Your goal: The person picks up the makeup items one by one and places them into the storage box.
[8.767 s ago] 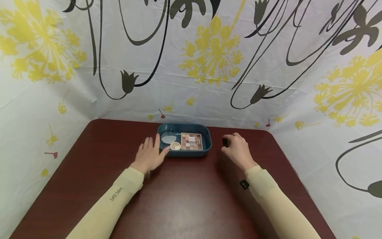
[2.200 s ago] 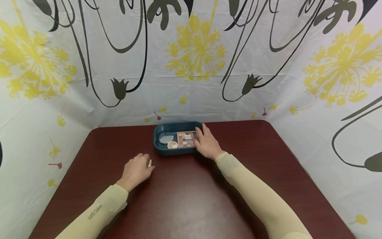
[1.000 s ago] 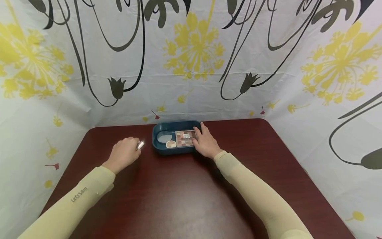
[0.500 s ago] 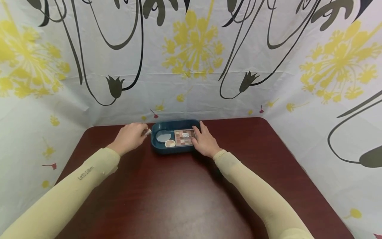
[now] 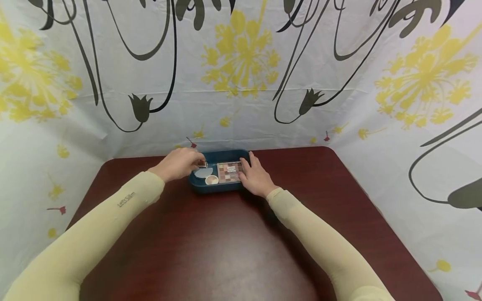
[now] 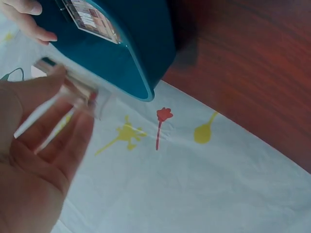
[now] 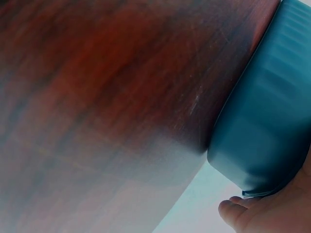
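Note:
My left hand (image 5: 178, 164) is over the left end of a dark teal tray (image 5: 216, 188), pinching a small shiny, clear-cased cosmetic tube (image 5: 202, 164). In the left wrist view the tube (image 6: 80, 87) is blurred, with pinkish-gold showing through, held between thumb and fingertips. Across the tray's right end lies my right hand (image 5: 257, 177), fingers extended over the rim. Inside the tray are an eyeshadow palette (image 5: 230, 172), a round cream-coloured compact (image 5: 211, 179) and a pale oval piece (image 5: 203, 172). The right wrist view shows mostly the tray's outer wall (image 7: 262, 111).
The tray stands near the back edge of a reddish-brown table (image 5: 226, 242). A white curtain (image 5: 241, 121) with yellow and dark plant prints hangs close behind it and along both sides.
My left hand has lifted the tube from the table left of the tray and brought it over the tray's left end. The right hand stays on the right rim.

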`<state>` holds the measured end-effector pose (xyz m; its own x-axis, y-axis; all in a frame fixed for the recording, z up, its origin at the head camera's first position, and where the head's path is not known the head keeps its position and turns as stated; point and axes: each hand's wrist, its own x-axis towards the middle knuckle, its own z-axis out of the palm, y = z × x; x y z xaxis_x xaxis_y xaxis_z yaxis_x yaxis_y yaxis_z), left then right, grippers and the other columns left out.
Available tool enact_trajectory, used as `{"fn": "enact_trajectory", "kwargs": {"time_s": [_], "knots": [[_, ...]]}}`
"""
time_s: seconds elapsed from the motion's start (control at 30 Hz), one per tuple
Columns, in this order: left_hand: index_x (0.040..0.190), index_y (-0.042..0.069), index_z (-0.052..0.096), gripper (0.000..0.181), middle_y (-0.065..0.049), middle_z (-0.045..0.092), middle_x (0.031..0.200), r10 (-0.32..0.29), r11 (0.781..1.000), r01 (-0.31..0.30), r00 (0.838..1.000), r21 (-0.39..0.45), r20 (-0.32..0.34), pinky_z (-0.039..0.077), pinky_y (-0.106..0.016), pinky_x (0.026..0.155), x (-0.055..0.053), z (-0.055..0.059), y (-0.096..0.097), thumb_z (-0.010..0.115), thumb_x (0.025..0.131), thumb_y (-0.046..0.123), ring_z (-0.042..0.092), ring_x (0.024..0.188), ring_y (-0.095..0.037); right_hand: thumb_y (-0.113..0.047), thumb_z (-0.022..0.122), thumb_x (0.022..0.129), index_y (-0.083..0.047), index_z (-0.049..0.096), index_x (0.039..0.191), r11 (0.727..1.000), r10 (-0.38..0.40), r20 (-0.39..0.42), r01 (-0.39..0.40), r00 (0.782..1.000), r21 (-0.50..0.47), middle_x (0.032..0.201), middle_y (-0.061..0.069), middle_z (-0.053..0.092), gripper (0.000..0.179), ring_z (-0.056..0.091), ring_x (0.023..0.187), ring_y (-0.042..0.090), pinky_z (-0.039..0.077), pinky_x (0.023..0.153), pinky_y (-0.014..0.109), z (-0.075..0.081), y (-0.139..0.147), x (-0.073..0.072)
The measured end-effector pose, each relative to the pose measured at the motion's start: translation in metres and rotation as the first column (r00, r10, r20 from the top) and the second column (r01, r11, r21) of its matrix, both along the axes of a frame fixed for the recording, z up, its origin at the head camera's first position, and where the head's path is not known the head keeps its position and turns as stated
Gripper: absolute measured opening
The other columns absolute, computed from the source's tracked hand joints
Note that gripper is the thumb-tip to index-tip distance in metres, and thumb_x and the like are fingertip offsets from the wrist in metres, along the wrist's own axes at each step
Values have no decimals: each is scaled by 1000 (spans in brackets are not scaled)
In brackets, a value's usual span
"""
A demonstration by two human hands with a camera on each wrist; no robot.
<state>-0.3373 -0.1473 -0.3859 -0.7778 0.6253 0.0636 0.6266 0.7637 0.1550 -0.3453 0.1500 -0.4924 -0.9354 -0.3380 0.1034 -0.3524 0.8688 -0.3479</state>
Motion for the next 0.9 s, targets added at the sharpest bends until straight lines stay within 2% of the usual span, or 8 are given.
{"fn": "enact_trajectory", "kwargs": {"time_s": [0.13,0.27,0.43,0.7,0.9], "knots": [[114,15,75,24,0,69,104,-91,995,92,995,-43,28,56,-38,82,-8,-5,3,75,91,8,66,95,-18,-41,39,107,-16,26,160,1000,1,-9,-1,1000,-1,168,16,-1,60,6,154,32,37,110,54,-2,-1,-1],[115,13,75,26,-1,70,104,-163,979,166,986,-123,34,56,-38,82,-15,-10,5,76,90,6,66,94,-18,-42,38,107,-16,27,160,1000,-1,-17,1,1000,5,168,16,-1,61,7,153,32,38,109,53,-3,-1,-1],[113,14,76,25,0,72,102,-201,961,207,978,-183,54,56,-37,81,-18,-17,9,76,89,4,67,92,-16,-41,38,107,-16,27,160,1000,1,-17,-1,1000,4,168,16,-1,60,6,154,31,41,106,54,-3,-1,-1],[104,16,79,22,2,74,99,-247,946,255,967,-202,64,57,-35,80,-23,-26,18,79,86,4,68,91,-15,-40,38,108,-17,26,161,1000,-8,-1,8,1000,14,168,15,-2,59,5,154,31,39,108,54,-1,-1,1],[102,18,80,21,5,75,97,-279,926,297,954,-234,109,57,-32,77,-26,-28,24,82,85,7,68,88,-12,-41,37,107,-16,27,160,1000,-5,-8,5,1000,21,168,15,-2,59,7,154,31,39,108,52,1,-1,2]]}}
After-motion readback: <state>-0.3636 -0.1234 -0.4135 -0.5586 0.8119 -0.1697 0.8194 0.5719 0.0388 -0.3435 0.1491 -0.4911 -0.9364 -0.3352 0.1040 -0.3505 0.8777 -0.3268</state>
